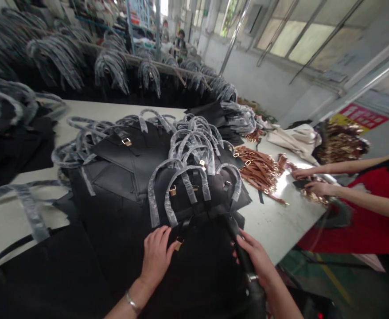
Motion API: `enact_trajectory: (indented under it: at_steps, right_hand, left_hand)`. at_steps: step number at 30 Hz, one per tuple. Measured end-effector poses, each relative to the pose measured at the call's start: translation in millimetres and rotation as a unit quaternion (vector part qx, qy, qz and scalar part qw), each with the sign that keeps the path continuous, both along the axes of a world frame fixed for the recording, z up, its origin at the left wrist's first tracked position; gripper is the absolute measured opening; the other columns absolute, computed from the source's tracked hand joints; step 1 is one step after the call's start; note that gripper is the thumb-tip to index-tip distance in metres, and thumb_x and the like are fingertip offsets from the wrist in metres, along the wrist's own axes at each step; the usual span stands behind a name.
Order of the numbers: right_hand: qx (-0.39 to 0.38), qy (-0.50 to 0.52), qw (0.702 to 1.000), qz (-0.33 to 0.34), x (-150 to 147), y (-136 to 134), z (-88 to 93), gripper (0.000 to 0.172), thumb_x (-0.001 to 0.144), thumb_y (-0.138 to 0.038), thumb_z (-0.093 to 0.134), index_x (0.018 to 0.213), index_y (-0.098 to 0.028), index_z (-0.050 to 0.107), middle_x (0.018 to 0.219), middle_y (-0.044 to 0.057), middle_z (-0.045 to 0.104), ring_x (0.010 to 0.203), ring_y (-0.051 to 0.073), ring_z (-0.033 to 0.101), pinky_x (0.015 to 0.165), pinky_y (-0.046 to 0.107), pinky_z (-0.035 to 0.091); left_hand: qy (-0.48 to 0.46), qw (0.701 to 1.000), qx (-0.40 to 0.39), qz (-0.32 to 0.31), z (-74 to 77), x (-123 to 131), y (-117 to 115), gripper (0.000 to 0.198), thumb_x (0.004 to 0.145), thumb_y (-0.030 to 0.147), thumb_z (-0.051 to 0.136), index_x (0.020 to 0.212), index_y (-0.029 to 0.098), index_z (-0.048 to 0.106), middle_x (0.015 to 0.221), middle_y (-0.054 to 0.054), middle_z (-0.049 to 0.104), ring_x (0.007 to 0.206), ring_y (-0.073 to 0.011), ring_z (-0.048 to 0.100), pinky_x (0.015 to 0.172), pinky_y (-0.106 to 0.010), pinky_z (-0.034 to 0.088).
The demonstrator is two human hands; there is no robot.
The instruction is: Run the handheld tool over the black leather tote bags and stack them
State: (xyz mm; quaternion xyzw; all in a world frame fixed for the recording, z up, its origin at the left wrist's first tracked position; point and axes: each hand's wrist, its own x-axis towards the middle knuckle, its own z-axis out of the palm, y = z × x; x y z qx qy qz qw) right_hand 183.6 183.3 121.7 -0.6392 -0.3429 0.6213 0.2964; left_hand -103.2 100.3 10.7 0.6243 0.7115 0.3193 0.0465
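Observation:
A black handbag panel [194,270] lies in front of me, with a small gold lock-shaped fitting [179,243] near its top. My left hand [157,250] is closed at the panel's upper edge, its thumb against the gold fitting. A bracelet circles that wrist. My right hand [256,257] is wrapped round a long black object [243,248] with a shiny metal part near its lower end; I cannot make out its kind. Just beyond my hands, black bag pieces with plastic-wrapped handles [171,195] overlap in a pile.
Brown straps with gold buckles [259,168] lie on the white table [281,226]. At the right, a co-worker's hands [317,186] handle gold-coloured pieces. Wrapped handles hang over a rail [121,55] behind. More black pieces [15,141] are stacked at the left.

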Motion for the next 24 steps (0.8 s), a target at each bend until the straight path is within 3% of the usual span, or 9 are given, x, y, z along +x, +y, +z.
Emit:
enact_trajectory:
  at_steps: [4, 9, 14, 19, 24]
  right_hand:
    - [-0.015, 0.027, 0.999, 0.014, 3, 27, -3.1, 0.052, 0.079, -0.034, 0.069, 0.125, -0.016, 0.052, 0.072, 0.003, 0.068, 0.049, 0.014, 0.062, 0.04, 0.022, 0.049]
    - [-0.002, 0.041, 0.999, 0.023, -7, 51, -3.7, 0.042, 0.081, -0.032, 0.068, 0.118, -0.016, 0.056, 0.069, 0.002, 0.067, 0.048, 0.013, 0.062, 0.039, 0.022, 0.049]
    - [0.045, 0.023, 0.999, 0.0, -19, 60, -9.8, 0.045, 0.077, -0.032, 0.072, 0.118, -0.018, 0.057, 0.068, 0.001, 0.067, 0.047, 0.014, 0.062, 0.038, 0.022, 0.05]
    - [0.081, -0.001, 0.996, -0.028, -23, 58, -8.3, 0.056, 0.071, -0.036, 0.076, 0.12, -0.017, 0.057, 0.064, -0.001, 0.066, 0.047, 0.014, 0.062, 0.038, 0.022, 0.05]
    - [0.109, -0.027, 0.992, -0.061, -12, 49, 12.4, 0.064, 0.067, -0.041, 0.078, 0.123, -0.017, 0.057, 0.062, -0.003, 0.066, 0.049, 0.013, 0.062, 0.041, 0.021, 0.051]
  left_hand:
    - [0.031, 0.999, 0.019, -0.033, -14.8, -1, 0, 0.032, 0.09, 0.032, 0.055, 0.118, 0.016, 0.057, 0.119, -0.012, 0.06, 0.111, -0.0276, 0.053, 0.094, -0.044, 0.04]
    - [0.05, 0.998, 0.017, -0.046, -13.8, -3, 0, 0.031, 0.091, 0.034, 0.054, 0.118, 0.018, 0.058, 0.119, -0.011, 0.06, 0.11, -0.0269, 0.053, 0.093, -0.044, 0.039]
    - [0.043, 0.998, 0.001, -0.041, -13.7, -2, 1, 0.03, 0.09, 0.029, 0.056, 0.118, 0.019, 0.058, 0.119, -0.011, 0.06, 0.109, -0.0265, 0.053, 0.092, -0.044, 0.04]
    - [0.01, 0.999, -0.018, -0.029, 1.0, 1, 4, 0.028, 0.086, 0.023, 0.057, 0.114, 0.019, 0.057, 0.117, -0.01, 0.059, 0.109, -0.0269, 0.052, 0.092, -0.044, 0.039]
    - [-0.053, 0.995, -0.076, -0.021, 23.8, 0, 11, 0.012, 0.081, 0.019, 0.06, 0.093, 0.019, 0.06, 0.11, -0.008, 0.059, 0.103, -0.0259, 0.052, 0.089, -0.044, 0.038]
